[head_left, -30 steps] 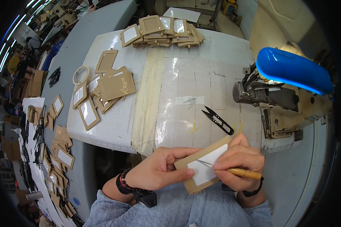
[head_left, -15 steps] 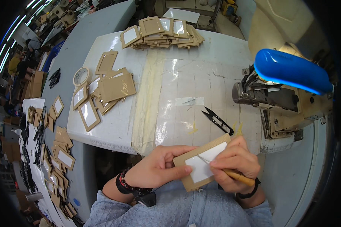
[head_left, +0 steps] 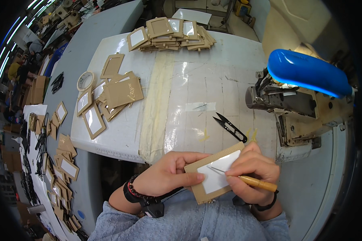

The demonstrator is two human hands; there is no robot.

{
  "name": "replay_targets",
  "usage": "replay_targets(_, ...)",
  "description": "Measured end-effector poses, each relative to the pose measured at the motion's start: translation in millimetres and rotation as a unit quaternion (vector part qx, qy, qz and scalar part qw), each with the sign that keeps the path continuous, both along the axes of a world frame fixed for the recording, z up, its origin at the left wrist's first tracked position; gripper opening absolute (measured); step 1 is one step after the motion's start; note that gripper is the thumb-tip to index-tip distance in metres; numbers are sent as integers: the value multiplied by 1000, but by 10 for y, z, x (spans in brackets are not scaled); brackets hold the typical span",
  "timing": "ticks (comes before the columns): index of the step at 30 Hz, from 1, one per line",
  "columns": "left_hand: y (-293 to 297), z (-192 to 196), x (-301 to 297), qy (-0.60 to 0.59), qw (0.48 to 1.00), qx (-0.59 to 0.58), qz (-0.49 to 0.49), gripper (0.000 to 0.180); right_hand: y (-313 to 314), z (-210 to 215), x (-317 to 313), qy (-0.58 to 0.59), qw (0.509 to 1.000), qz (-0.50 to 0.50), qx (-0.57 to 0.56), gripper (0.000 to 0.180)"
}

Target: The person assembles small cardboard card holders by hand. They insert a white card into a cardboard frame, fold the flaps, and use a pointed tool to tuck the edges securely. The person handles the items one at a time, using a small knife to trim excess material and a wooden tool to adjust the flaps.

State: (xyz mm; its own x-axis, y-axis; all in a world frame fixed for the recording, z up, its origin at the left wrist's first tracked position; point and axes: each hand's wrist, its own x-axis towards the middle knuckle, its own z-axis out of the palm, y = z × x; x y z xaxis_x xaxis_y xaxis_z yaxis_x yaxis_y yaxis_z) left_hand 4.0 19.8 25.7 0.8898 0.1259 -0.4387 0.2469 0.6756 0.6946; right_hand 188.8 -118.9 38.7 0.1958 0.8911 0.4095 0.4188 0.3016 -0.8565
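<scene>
A tan card holder [head_left: 194, 193] with a clear window over white is tilted in front of me, just off the table's near edge. My left hand [head_left: 169, 173] grips its left side, thumb on the front and fingers behind. In my right hand [head_left: 253, 172] is an awl [head_left: 257, 183] with a wooden handle and a thin metal shaft. The shaft points left across the window, its tip near the upper left part of the window. Whether the tip touches the surface I cannot tell. Black thread snips [head_left: 230, 127] lie on the table just beyond the holder.
A sewing machine [head_left: 285, 100] with a blue cover stands at the right. Tan holders lie in a pile [head_left: 161, 28] at the back and another [head_left: 124, 92] at the left, beside a tape roll [head_left: 85, 81]. More holders [head_left: 68, 167] lie on the grey side table.
The awl's tip has moved a little left over the window, and its handle has swung right and slightly up with my right hand. My left hand keeps its hold on the card holder.
</scene>
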Motion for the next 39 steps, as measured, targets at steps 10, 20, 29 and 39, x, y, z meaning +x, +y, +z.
replay_targets(10, -5, 49, 4, -15, 999, 30, -14, 51, 15, 0, 25, 19, 1000, 10, -13, 13)
replay_targets(20, -42, 37, -20, -44, 994, 97, -2, 45, 12, -25, 8, 37, 999, -13, -22, 13)
replay_targets(29, -91, -110, 8, -29, 992, 105, 62, 34, -19, -58, -173, -122, 991, -45, 30, 30)
replay_targets(39, -106, 21, -16, 2, 965, 248, 90, 27, -71, -181, -210, -328, 938, -16, 112, 29)
